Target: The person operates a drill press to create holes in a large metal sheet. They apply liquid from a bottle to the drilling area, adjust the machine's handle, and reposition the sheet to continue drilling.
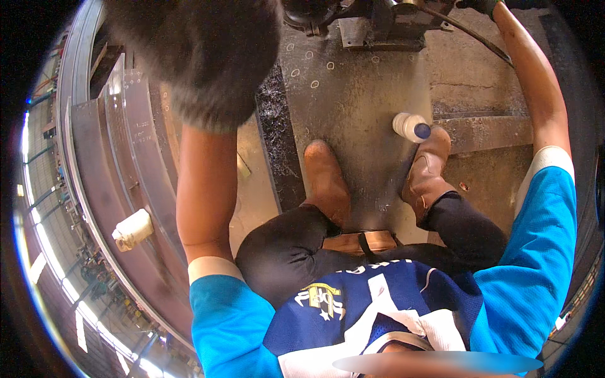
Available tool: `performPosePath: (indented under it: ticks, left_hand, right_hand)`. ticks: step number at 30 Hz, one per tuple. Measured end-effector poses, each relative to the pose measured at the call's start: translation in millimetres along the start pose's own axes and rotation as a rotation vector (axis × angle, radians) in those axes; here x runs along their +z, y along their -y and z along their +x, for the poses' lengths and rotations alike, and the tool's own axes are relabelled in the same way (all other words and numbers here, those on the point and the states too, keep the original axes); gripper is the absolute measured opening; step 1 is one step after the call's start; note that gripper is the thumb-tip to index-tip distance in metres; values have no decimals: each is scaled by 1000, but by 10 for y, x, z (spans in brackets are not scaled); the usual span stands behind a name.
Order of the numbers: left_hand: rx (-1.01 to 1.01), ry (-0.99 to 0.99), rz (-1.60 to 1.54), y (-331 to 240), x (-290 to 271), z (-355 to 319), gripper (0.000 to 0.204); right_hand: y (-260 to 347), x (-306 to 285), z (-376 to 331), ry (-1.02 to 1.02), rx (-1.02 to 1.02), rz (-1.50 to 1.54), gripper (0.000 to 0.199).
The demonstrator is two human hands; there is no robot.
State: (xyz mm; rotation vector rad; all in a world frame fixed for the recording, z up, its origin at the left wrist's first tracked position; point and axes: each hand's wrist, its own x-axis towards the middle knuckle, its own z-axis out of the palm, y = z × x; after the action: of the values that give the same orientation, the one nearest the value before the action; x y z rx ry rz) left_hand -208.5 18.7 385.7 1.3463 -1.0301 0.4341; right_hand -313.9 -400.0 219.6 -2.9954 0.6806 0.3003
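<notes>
One blurry dark-grey fuzzy-gloved left hand (198,60) upper left, one dark-gloved right hand (483,5) cut off at upper right; can't tell either grip tbh. Dark metal machine (384,36) is top centre. Prob at the handling-it step; next move needs steady control imo.

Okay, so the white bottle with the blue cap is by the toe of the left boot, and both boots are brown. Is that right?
Not quite: in the head view, the white bottle with the blue cap is by the toe of the right boot. Both boots are brown.
</notes>
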Motion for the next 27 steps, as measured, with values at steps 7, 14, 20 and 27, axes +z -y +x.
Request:
performPosePath:
  ticks: [7, 14, 20, 27]
  left_hand:
    - [50, 217, 218, 708, -96, 91, 38]
    - [-175, 464, 388, 1847, -89, -826, 65]
    - [-744, 748, 447, 1931, -129, -2473, 100]
    - [-946, 950, 418, 1353, -117, -3339, 99]
  right_hand:
    - [258, -743, -445, -406, 83, 975, 28]
    - [2354, -1576, 330, -402, -841, 1310, 23]
    - [3207, -1481, 835, -26, -912, 1006, 30]
    - [3892, -767, 1689, -280, -695, 477, 29]
